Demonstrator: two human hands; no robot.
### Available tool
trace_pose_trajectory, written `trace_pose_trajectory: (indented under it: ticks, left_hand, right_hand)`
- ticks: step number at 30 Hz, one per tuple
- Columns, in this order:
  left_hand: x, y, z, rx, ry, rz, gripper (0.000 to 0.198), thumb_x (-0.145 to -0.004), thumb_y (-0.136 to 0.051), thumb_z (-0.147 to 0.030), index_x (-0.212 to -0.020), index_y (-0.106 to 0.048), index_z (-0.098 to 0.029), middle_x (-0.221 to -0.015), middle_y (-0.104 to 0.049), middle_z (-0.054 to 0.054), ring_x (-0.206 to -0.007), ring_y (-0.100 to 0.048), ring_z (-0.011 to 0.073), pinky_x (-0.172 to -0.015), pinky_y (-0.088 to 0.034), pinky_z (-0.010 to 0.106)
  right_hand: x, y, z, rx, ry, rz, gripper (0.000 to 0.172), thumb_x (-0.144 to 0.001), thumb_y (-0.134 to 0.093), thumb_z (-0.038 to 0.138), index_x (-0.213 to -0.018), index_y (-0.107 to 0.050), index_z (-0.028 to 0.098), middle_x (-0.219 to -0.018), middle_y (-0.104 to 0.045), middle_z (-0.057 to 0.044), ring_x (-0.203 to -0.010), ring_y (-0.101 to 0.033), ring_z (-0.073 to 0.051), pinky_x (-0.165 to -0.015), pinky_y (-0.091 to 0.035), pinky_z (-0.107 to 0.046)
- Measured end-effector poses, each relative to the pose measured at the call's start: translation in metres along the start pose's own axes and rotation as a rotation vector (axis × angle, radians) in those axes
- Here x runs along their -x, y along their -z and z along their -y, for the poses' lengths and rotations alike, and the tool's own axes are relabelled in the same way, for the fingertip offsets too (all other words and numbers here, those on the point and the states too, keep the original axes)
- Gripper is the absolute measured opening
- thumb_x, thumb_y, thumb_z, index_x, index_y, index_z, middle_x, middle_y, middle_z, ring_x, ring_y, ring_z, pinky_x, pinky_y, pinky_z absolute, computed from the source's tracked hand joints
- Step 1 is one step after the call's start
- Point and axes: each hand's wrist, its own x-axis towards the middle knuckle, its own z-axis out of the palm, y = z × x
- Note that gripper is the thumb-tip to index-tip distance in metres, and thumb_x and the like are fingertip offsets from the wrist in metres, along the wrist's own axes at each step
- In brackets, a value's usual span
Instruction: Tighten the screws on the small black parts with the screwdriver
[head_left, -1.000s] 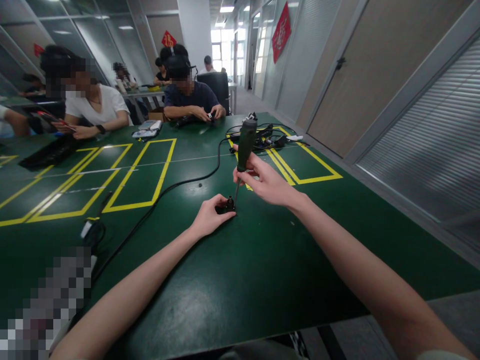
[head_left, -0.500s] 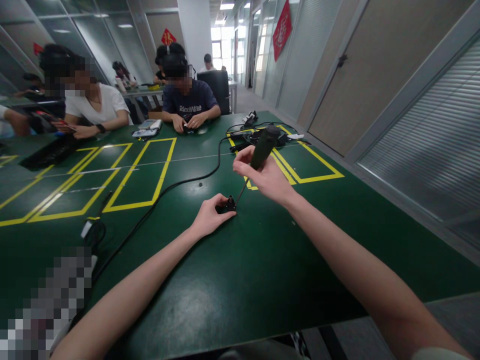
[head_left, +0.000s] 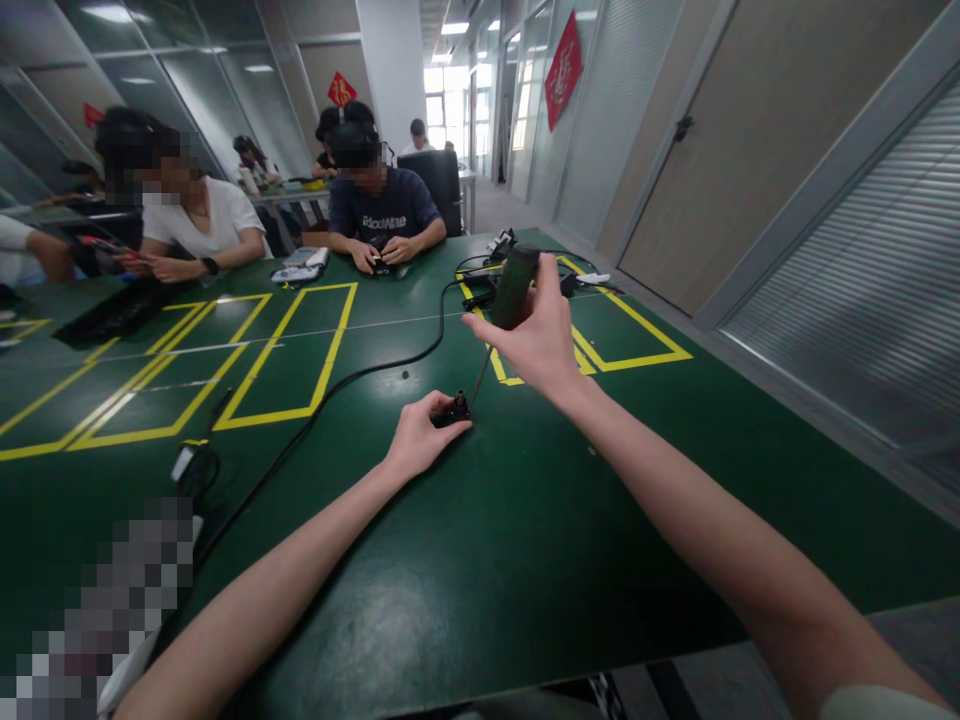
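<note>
Between the thumb and fingers of my left hand [head_left: 426, 432] is a small black part [head_left: 459, 408] with a short upright cylinder on top, held down at the green table [head_left: 390, 600]. My right hand [head_left: 541, 340] is closed around the dark green handle of a screwdriver [head_left: 516, 285]. Its thin shaft slants down to the left, and the tip meets the right side of the black part. Whether the tip sits in a screw is too small to tell.
A black cable [head_left: 352, 378] runs across the table to my left. Beyond my right hand lie black items and cables [head_left: 577, 283] inside yellow tape outlines [head_left: 645, 357]. Two people sit across the table, one in a dark T-shirt [head_left: 386, 210], one in a white shirt [head_left: 225, 220].
The fingers of my right hand have shifted around the screwdriver handle, which leans slightly differently. My left hand and the black part stay in place. The view has moved slightly.
</note>
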Motion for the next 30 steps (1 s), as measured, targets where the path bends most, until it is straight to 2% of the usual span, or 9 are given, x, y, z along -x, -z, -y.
trace_pose_trajectory:
  ticks: [5,8,11,15,17,19,22,27,30]
  left_hand:
    - [-0.003,0.001,0.005,0.072,0.049,-0.065,0.027,-0.077,-0.084,-0.032,-0.098,-0.073,-0.017,-0.100,-0.081,0.006,-0.088,-0.078,0.0253,-0.087,-0.065,0.042]
    - [-0.004,0.005,0.006,0.056,0.046,-0.043,0.029,-0.077,-0.084,-0.032,-0.101,-0.075,-0.018,-0.104,-0.081,0.007,-0.087,-0.079,0.0258,-0.084,-0.066,0.042]
    - [-0.005,0.008,0.007,0.028,0.027,-0.029,0.029,-0.077,-0.084,-0.031,-0.102,-0.077,-0.018,-0.105,-0.082,0.007,-0.089,-0.079,0.0263,-0.087,-0.066,0.044]
    - [-0.005,0.009,0.006,0.037,0.015,-0.034,0.028,-0.078,-0.083,-0.031,-0.103,-0.078,-0.018,-0.107,-0.082,0.008,-0.095,-0.078,0.0275,-0.093,-0.066,0.047]
    - [-0.005,0.009,0.006,0.035,0.019,-0.028,0.029,-0.078,-0.083,-0.031,-0.104,-0.079,-0.018,-0.108,-0.081,0.009,-0.096,-0.078,0.0278,-0.093,-0.065,0.047]
    - [-0.005,0.010,0.007,0.009,0.016,-0.023,0.030,-0.078,-0.083,-0.031,-0.105,-0.079,-0.018,-0.108,-0.081,0.009,-0.095,-0.078,0.0279,-0.093,-0.065,0.048]
    - [-0.008,0.015,0.011,-0.050,-0.004,-0.035,0.030,-0.078,-0.084,-0.031,-0.105,-0.079,-0.019,-0.108,-0.081,0.009,-0.095,-0.078,0.0282,-0.093,-0.065,0.048]
    - [-0.013,0.028,0.018,-0.113,-0.026,-0.081,0.029,-0.080,-0.081,-0.029,-0.107,-0.079,-0.019,-0.109,-0.081,0.009,-0.096,-0.078,0.0287,-0.093,-0.065,0.049]
    - [-0.014,0.033,0.019,-0.137,-0.037,-0.084,0.030,-0.080,-0.081,-0.029,-0.108,-0.079,-0.018,-0.110,-0.081,0.010,-0.096,-0.078,0.0288,-0.094,-0.065,0.049]
  right_hand:
    - [-0.003,0.011,-0.010,-0.123,-0.032,-0.002,0.072,-0.063,-0.094,0.042,-0.117,-0.048,0.029,-0.092,-0.064,0.000,-0.075,-0.063,-0.017,-0.072,-0.055,-0.035]
    - [-0.008,0.016,-0.020,-0.231,-0.143,0.110,0.060,-0.063,-0.093,0.042,-0.103,-0.052,0.026,-0.088,-0.065,0.002,-0.073,-0.063,-0.015,-0.070,-0.056,-0.033]
    - [-0.010,0.023,-0.029,-0.265,-0.200,0.205,0.056,-0.061,-0.093,0.053,-0.089,-0.055,0.022,-0.078,-0.065,0.003,-0.064,-0.059,-0.012,-0.065,-0.054,-0.030]
    - [-0.008,0.034,-0.034,-0.287,-0.231,0.209,0.065,-0.057,-0.088,0.072,-0.083,-0.058,0.020,-0.075,-0.063,0.002,-0.066,-0.060,-0.012,-0.062,-0.055,-0.028]
    - [-0.006,0.039,-0.033,-0.303,-0.247,0.204,0.070,-0.067,-0.069,0.088,-0.080,-0.059,0.020,-0.069,-0.058,0.001,-0.061,-0.056,-0.010,-0.056,-0.051,-0.026]
    - [-0.005,0.041,-0.033,-0.316,-0.262,0.209,0.076,-0.074,-0.051,0.095,-0.077,-0.060,0.020,-0.058,-0.047,0.003,-0.051,-0.047,-0.008,-0.048,-0.042,-0.024]
    - [-0.006,0.042,-0.035,-0.317,-0.281,0.211,0.073,-0.072,-0.058,0.093,-0.082,-0.058,0.021,-0.049,-0.037,0.008,-0.043,-0.037,-0.006,-0.042,-0.033,-0.023]
    - [-0.009,0.047,-0.045,-0.265,-0.341,0.199,0.072,-0.064,-0.075,0.084,-0.095,-0.043,0.027,-0.053,-0.061,0.006,-0.046,-0.061,-0.016,-0.047,-0.052,-0.029]
    - [-0.011,0.055,-0.050,-0.204,-0.372,0.254,0.068,-0.066,-0.077,0.080,-0.091,-0.044,0.026,-0.056,-0.066,0.001,-0.048,-0.066,-0.021,-0.047,-0.054,-0.032]
